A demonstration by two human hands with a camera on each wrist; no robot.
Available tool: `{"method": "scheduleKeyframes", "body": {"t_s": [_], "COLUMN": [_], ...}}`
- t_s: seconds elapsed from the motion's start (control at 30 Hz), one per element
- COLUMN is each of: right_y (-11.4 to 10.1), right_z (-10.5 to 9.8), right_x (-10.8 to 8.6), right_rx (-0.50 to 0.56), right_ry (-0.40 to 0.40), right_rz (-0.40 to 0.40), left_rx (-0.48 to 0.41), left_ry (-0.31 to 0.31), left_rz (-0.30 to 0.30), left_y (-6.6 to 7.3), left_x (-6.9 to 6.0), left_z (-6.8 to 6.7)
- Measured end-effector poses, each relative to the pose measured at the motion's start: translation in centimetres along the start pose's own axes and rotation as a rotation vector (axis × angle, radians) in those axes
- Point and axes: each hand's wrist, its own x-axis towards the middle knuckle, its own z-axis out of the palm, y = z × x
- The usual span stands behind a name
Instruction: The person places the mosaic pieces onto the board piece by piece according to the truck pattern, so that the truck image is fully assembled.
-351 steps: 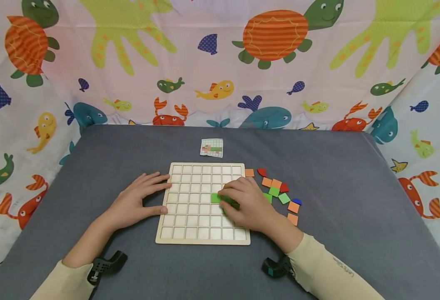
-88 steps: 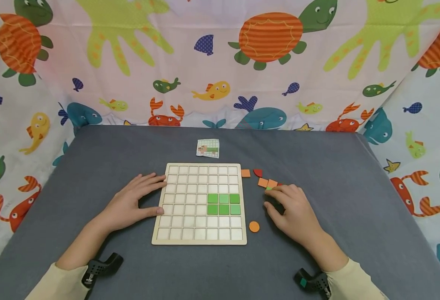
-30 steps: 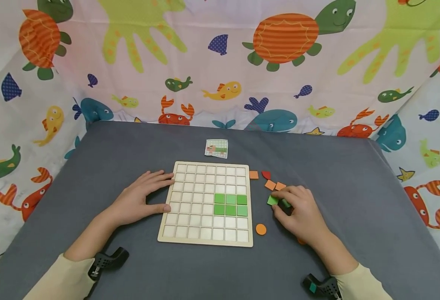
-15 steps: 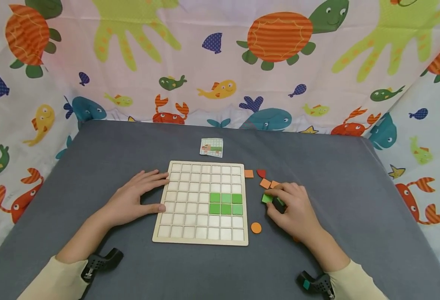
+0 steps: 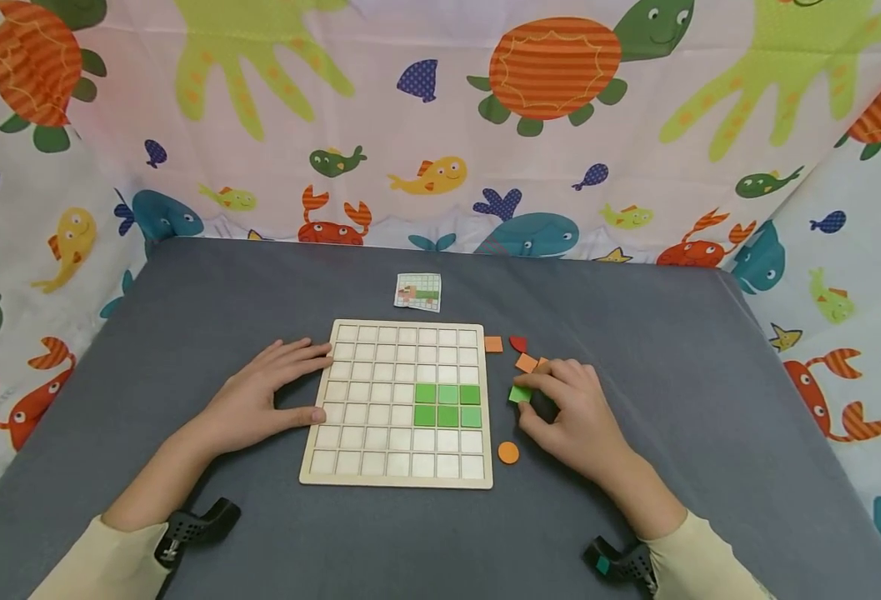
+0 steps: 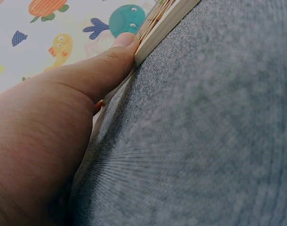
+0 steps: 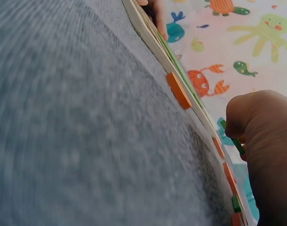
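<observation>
In the head view my right hand [image 5: 571, 417] pinches a green square tile [image 5: 519, 394] between thumb and fingers, just off the right edge of a pale wooden grid board [image 5: 395, 481]. The right wrist view shows the same green tile [image 7: 237, 145] held above the table. Green tiles [image 5: 448, 406] fill two rows of three cells at the board's right side. My left hand [image 5: 256, 400] rests against the board's left edge, fingers extended. In the left wrist view its thumb [image 6: 110, 63] touches the board's side.
Right of the board lie an orange square [image 5: 493, 344], a red piece [image 5: 518, 343], another orange square [image 5: 526, 362] and an orange disc [image 5: 508, 452]. Other pieces are partly hidden behind the right hand. A small printed grid card [image 5: 417, 292] lies beyond the board on grey cloth [image 5: 260, 292].
Since the oldest frame, green tiles have come to fill two rows of three, and an orange disc shows beside the board. Lately the right hand has brought a green tile slightly left, nearer the board.
</observation>
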Motion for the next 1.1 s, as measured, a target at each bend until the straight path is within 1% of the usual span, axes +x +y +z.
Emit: {"method": "scheduleKeyframes", "body": {"t_s": [0.27,0.43,0.6,0.73,0.93,1.1], "right_y": [-0.9,-1.5,-2.2,-2.8,-4.1,-4.5], "right_z": [1.2,1.7,2.6,3.4,4.8,5.5], "right_x": [1.0,1.7,2.7,3.2,4.0,4.5], "right_rx": [0.024,0.038,0.062,0.079,0.089,0.085], "right_ry": [-0.024,-0.015,-0.03,-0.034,-0.072,-0.087], "right_rz": [-0.063,-0.093,-0.128,-0.149,-0.161,-0.171], "left_rx": [0.001,0.002,-0.014,-0.013,-0.005,-0.001], "left_ry": [0.0,0.003,0.004,-0.007,0.011,0.03], "left_rz": [-0.016,-0.001,-0.005,-0.001,0.016,0.027], "left_y": [0.1,0.3,0.4,0.4,0.4,0.2], "left_x": [-0.7,-0.3,0.0,0.4,0.0,-0.1], "left_z": [-0.3,-0.2,-0.1,0.1,-0.2,0.0]}}
